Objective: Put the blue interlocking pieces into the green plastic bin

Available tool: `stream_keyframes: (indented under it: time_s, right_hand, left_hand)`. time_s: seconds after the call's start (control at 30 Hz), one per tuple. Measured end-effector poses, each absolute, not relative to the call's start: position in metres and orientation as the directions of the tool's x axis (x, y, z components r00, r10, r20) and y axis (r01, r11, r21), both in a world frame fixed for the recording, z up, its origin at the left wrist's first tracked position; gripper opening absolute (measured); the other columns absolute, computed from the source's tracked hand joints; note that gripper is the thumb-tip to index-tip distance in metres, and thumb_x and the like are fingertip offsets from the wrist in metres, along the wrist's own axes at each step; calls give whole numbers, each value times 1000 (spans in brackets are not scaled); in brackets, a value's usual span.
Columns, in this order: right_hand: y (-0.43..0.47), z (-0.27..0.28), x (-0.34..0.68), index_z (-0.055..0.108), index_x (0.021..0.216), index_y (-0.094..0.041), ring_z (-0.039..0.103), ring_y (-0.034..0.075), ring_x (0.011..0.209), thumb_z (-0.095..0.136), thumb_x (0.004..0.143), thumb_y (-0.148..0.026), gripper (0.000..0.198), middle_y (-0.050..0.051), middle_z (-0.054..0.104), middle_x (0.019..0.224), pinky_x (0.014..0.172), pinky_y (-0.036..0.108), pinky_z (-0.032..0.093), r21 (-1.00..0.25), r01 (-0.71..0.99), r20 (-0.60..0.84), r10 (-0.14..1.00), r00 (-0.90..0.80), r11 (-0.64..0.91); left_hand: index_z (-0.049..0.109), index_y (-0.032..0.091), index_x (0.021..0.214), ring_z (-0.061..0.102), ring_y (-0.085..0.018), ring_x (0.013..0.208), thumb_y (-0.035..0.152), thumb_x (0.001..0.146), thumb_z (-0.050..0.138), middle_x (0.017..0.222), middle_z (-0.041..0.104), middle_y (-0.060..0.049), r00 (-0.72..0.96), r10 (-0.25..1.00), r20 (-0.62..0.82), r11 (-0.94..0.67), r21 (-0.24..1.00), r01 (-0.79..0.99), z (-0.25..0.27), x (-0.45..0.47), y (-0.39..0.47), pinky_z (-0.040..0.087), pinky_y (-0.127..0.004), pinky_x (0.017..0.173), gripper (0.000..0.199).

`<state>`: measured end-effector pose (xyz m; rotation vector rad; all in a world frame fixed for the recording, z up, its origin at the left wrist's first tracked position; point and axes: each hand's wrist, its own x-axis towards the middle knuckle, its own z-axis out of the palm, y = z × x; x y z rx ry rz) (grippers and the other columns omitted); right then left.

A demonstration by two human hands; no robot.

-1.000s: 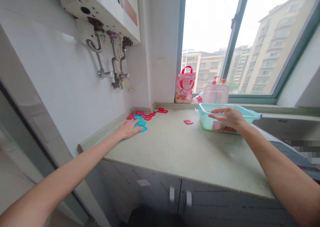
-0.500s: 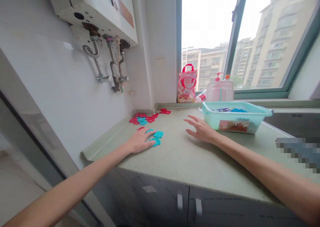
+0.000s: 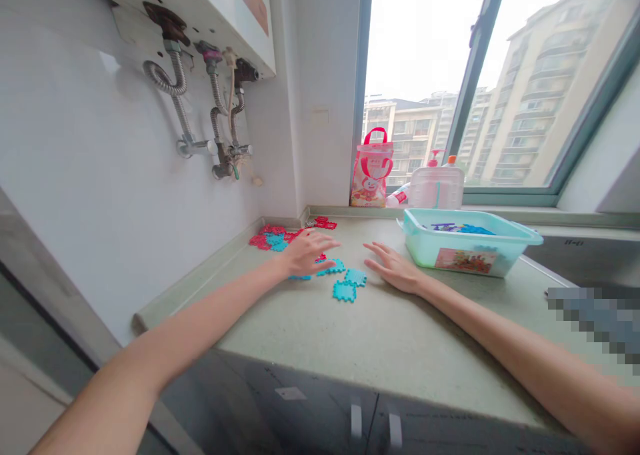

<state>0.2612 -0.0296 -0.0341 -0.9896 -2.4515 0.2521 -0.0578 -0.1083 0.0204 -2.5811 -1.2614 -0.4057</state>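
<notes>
Several flat blue pieces with notched edges, like interlocking building tiles [image 3: 345,291], lie spread on the counter between my hands. My left hand [image 3: 306,251] hovers over or rests at the left ones, fingers extended and holding nothing visible; a bit of red shows beneath its thumb. My right hand [image 3: 394,268] lies with fingers apart, just right of the blue tiles and left of the basin. Farther back, by the wall corner, sits a loose pile of red tiles [image 3: 261,241] with blue tiles [image 3: 277,242] among them.
A light turquoise basin [image 3: 470,263] holding blue and purple pieces stands right on the counter [image 3: 400,348], beside a metal sink [image 3: 590,258]. A pink bag [image 3: 371,178] and a clear jug [image 3: 437,187] stand at the window. Pipes [image 3: 183,101] hang under a wall heater.
My left hand has moved right and lifted slightly, and the blue tiles near it now lie farther right and more spread out. My right hand has shifted little. The view has moved slightly.
</notes>
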Motion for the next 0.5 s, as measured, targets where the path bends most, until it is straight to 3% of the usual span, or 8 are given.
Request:
stream_keyframes:
  time_s: [0.1, 0.17, 0.23, 0.33, 0.5]
  right_hand:
    - [-27, -36, 263, 43, 161, -23, 41, 33, 154, 33, 101, -74, 78, 19, 45, 164, 128, 55, 30, -341, 612, 399, 699, -593, 714]
    - [-26, -38, 264, 43, 160, -25, 40, 34, 154, 36, 101, -73, 77, 18, 46, 163, 128, 55, 30, -341, 604, 402, 693, -599, 720]
    - [-25, -40, 264, 44, 160, -28, 38, 36, 155, 39, 100, -73, 76, 16, 47, 163, 128, 58, 29, -343, 596, 397, 687, -609, 726]
    - [-24, -42, 264, 45, 159, -31, 38, 38, 155, 43, 99, -73, 73, 14, 51, 160, 128, 61, 29, -343, 582, 392, 675, -625, 737]
    - [-24, -43, 264, 48, 156, -33, 43, 36, 152, 45, 101, -68, 65, 13, 54, 158, 127, 61, 31, -319, 561, 409, 645, -645, 764]
  left_hand:
    - [65, 23, 139, 57, -33, 130, 62, 103, 35, 137, 68, -15, 218, 828, 517, -229, -43, 972, 27, -110, -83, 38, -52, 113, 61]
    - [71, 22, 132, 57, -36, 130, 64, 102, 35, 135, 69, -17, 26, 862, 507, -11, -32, 999, 26, -145, -76, 38, -54, 111, 63]
    - [78, 24, 121, 62, -36, 124, 66, 100, 34, 125, 75, -15, -70, 912, 405, 100, -54, 994, 24, -168, -76, 39, -54, 111, 64]
    - [82, 30, 112, 69, -32, 113, 65, 98, 39, 114, 80, -9, -44, 965, 257, 71, -97, 993, 23, -174, -79, 44, -47, 107, 57]
    - [82, 33, 116, 71, -29, 112, 58, 92, 53, 123, 79, -5, 174, 966, 191, -151, -130, 980, 32, -145, -88, 50, -38, 95, 45]
